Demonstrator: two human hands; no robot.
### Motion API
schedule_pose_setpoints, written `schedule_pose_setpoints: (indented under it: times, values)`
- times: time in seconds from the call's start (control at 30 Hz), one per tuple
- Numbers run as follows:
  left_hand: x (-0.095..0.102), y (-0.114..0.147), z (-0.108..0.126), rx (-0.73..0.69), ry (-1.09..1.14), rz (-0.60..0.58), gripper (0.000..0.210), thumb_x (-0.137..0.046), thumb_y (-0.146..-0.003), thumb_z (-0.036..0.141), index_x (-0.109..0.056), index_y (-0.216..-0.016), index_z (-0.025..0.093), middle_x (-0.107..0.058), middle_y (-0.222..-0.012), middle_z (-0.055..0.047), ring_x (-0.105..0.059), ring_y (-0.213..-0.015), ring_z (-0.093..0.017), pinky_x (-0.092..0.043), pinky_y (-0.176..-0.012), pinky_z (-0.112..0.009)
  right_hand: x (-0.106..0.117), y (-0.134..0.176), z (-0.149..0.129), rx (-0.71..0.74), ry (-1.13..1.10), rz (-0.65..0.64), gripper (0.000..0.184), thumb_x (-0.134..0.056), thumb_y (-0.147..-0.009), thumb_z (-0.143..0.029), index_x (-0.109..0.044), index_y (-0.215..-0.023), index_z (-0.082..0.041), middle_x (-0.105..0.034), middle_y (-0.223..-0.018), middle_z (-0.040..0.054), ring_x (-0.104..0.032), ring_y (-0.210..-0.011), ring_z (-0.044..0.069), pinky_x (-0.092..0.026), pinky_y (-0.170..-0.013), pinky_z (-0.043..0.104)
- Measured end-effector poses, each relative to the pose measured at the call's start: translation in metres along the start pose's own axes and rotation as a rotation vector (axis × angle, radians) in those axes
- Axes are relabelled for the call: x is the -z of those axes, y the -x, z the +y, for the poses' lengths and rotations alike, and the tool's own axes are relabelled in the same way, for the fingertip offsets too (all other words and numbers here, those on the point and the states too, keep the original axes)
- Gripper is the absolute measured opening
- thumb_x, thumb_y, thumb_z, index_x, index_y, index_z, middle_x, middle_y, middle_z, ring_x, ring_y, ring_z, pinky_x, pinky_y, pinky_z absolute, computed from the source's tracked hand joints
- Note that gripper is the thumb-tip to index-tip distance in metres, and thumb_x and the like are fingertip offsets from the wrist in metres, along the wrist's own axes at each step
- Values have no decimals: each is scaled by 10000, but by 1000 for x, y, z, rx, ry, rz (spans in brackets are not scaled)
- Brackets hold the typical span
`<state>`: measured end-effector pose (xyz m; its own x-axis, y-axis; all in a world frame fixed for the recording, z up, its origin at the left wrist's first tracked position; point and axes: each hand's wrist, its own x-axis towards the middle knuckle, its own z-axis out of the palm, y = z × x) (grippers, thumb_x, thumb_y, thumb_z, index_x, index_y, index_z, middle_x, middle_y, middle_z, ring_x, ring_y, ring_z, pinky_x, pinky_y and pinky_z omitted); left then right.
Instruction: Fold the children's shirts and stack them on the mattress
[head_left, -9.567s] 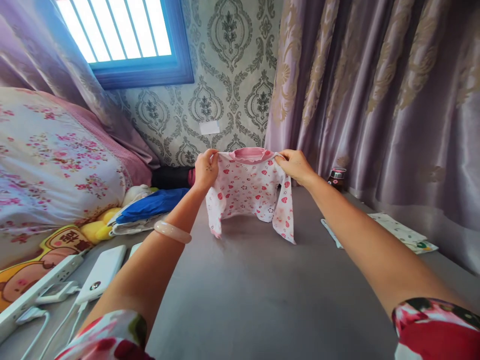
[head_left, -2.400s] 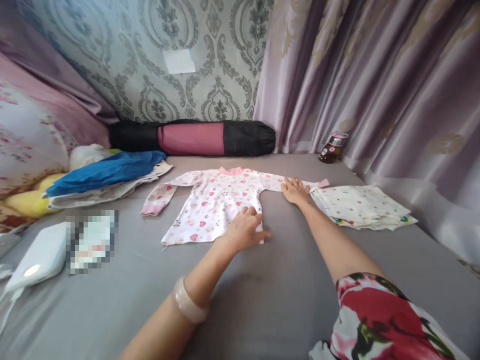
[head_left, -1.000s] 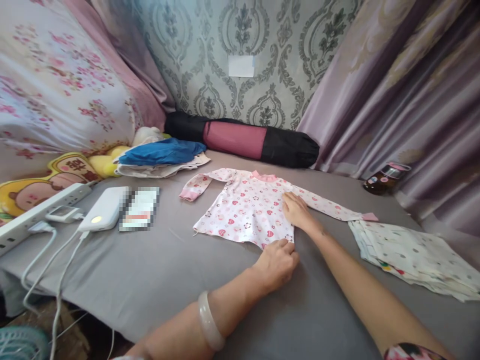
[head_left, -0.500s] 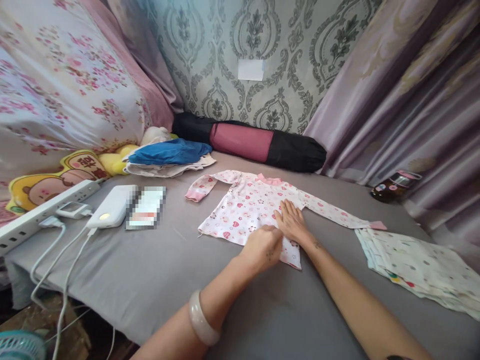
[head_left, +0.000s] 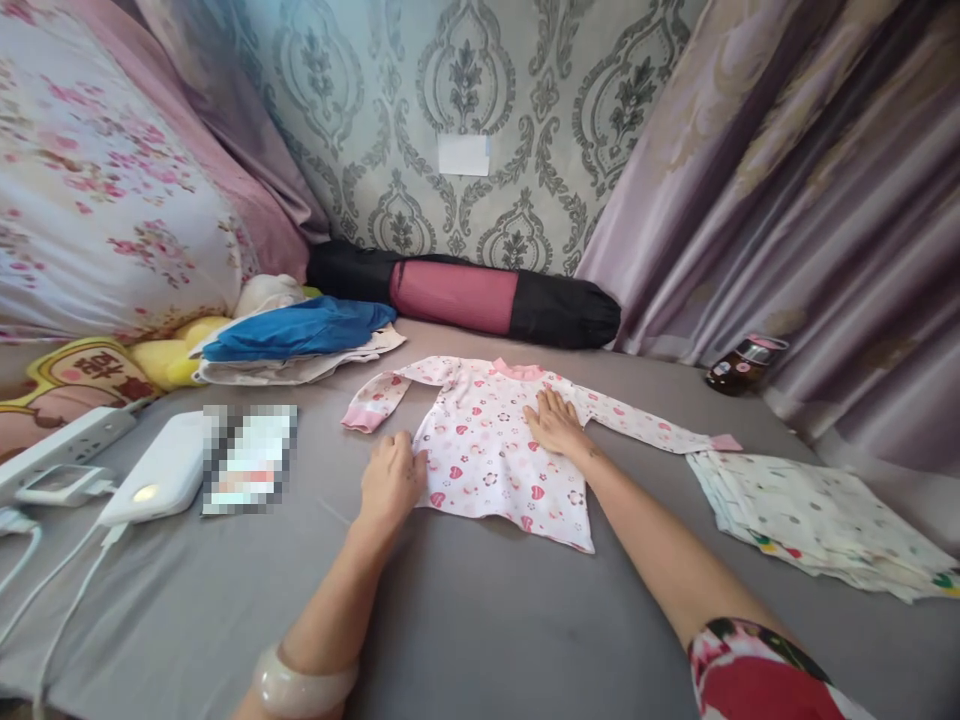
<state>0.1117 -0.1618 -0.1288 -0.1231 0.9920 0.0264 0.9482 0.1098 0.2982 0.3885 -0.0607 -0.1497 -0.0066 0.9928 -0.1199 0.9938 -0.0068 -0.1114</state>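
Hands (head_left: 472, 450) (flat) apparently hide shirt (head_left: 495, 460) patches.

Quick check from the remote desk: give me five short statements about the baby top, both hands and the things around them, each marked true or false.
1. The baby top lies spread flat on the grey sheet. True.
2. The right hand rests palm down on the top. True.
3. The left hand holds the top in the air. False: it lies at the top's left edge, on the sheet.
4. The folded cloths lie left of the top. False: they lie to its right.
5. A brown jar stands near the curtain. True.
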Motion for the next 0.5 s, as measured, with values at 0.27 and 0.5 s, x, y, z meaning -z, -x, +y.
schedule_pose_setpoints:
  times: [0.27, 0.5]
  values:
    - [12, -11, -8, 180, 250, -139, 334, -425, -916, 459, -625, -1024, 214, -718, -969, -90, -656, -945, -270, -442, -710, -304, 4, -40, -16, -178, -91, 115, 702, -131, -968, -546, -125, -1554, -159, -103, -1609, 170, -83, -1470, 313, -104, -1136, 575]
    - [15, -21, -18, 192, 445, -164, 254, -486, -883, 322, -662, -977, 166, -718, -874, -61, -658, -829, -204, -436, -686, -258, 5, -46, -24, -246, -74, 153, 674, -152, -967, -543, -221, -1538, -190, -178, -1589, 154, -137, -1451, 321, -118, -1123, 583]
